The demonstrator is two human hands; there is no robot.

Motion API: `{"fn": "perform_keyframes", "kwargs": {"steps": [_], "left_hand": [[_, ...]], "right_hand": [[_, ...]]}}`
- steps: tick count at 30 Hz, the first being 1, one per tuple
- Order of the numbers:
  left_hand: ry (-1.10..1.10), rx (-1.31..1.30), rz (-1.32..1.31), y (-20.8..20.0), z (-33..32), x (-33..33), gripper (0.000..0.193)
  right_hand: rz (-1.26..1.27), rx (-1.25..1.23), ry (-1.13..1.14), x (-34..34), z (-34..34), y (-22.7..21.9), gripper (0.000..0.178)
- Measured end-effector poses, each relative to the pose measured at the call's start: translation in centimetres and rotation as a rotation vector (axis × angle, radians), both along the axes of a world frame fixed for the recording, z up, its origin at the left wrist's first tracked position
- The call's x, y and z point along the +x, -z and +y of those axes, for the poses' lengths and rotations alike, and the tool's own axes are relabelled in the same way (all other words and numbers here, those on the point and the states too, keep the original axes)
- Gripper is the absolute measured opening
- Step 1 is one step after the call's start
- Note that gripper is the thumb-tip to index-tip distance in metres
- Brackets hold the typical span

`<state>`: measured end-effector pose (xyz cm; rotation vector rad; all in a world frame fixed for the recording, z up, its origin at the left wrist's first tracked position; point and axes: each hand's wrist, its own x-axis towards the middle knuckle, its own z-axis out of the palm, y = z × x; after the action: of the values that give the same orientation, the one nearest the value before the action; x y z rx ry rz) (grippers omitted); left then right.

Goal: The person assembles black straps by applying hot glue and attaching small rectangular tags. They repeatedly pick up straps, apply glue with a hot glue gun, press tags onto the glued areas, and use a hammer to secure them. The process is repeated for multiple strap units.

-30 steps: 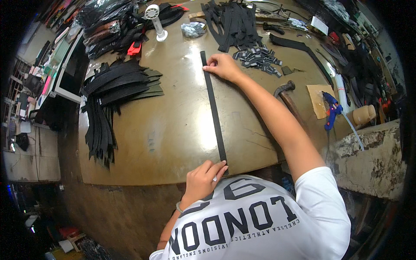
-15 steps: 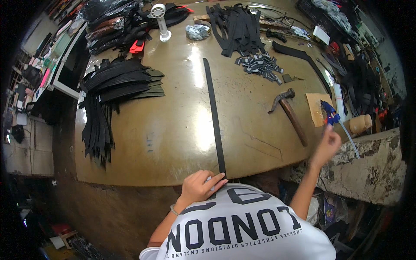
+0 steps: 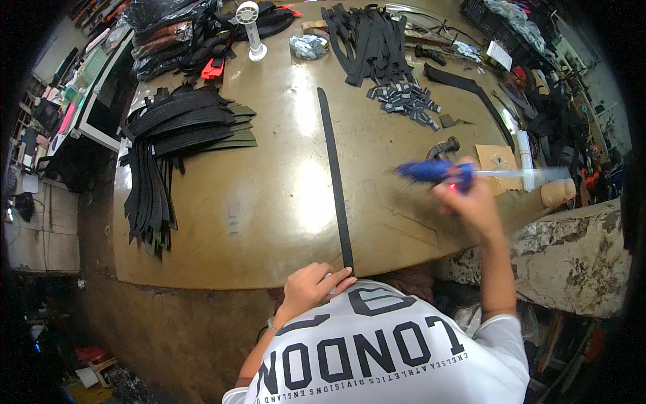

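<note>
Both hands are busy and well apart. Left hand (image 3: 311, 288) sits at the near edge of the brown table (image 3: 269, 222), fingers curled down and pressing on the near end of a long black strap (image 3: 334, 176); whether the fingers pinch the strap or only pin it flat cannot be told. Right hand (image 3: 470, 200) is raised off to the right of the strap, closed around a blue glue gun (image 3: 431, 171) whose body points left, toward the strap; hand and tool are blurred, so the exact grip is unclear.

From the left hand the strap runs straight away across the tabletop, lying flat, its far end well beyond both hands. Just beyond the right hand a hammer (image 3: 441, 148) lies on the table, and just right of that hand sits a brown cardboard piece (image 3: 496, 159) with a white tube (image 3: 525, 160) beside it. Farther out from the right hand is a scatter of small dark buckle parts (image 3: 404, 102), and beyond those a heap of black straps (image 3: 371, 42). Far to the left of the left hand a fanned stack of black strips (image 3: 180, 128) hangs over the table's left edge. At the far side, well away from both hands, stands a white spool holder (image 3: 250, 28) with a clear bag of small metal pieces (image 3: 308, 47) near it
</note>
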<state>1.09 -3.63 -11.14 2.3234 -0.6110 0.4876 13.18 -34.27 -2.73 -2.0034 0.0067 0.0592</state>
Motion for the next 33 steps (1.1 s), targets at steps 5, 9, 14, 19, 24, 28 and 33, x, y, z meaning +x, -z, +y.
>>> {"fn": "perform_keyframes", "kwargs": {"steps": [5, 9, 14, 19, 24, 28, 33], "left_hand": [[0.003, 0.015, -0.007, 0.5, 0.1, 0.1, 0.018], [-0.010, 0.011, -0.004, 0.7, 0.1, 0.0, 0.018], [0.013, 0.014, 0.018, 0.6, 0.1, 0.2, 0.017], [0.014, -0.005, 0.013, 0.4, 0.0, 0.2, 0.017], [0.004, -0.030, 0.012, 0.3, -0.2, 0.2, 0.019], [0.000, -0.007, 0.024, -0.1, -0.3, 0.0, 0.024], [0.009, -0.007, 0.043, -0.2, -0.4, 0.0, 0.025]], "right_hand": [[-0.068, -0.278, -0.489, 1.6, 6.3, 0.1, 0.040], [-0.071, -0.318, -0.548, 2.3, 6.5, 0.6, 0.040], [-0.043, -0.348, -0.553, 2.6, 6.5, 0.9, 0.040], [-0.102, -0.363, -0.546, 4.1, 6.7, 1.6, 0.042], [-0.238, -0.519, -0.553, 4.7, 7.3, 2.2, 0.042], [-0.814, -0.592, -0.483, 3.0, 7.1, 1.8, 0.030], [-0.430, -0.467, 0.556, 2.0, -2.6, 2.5, 0.042]]}}
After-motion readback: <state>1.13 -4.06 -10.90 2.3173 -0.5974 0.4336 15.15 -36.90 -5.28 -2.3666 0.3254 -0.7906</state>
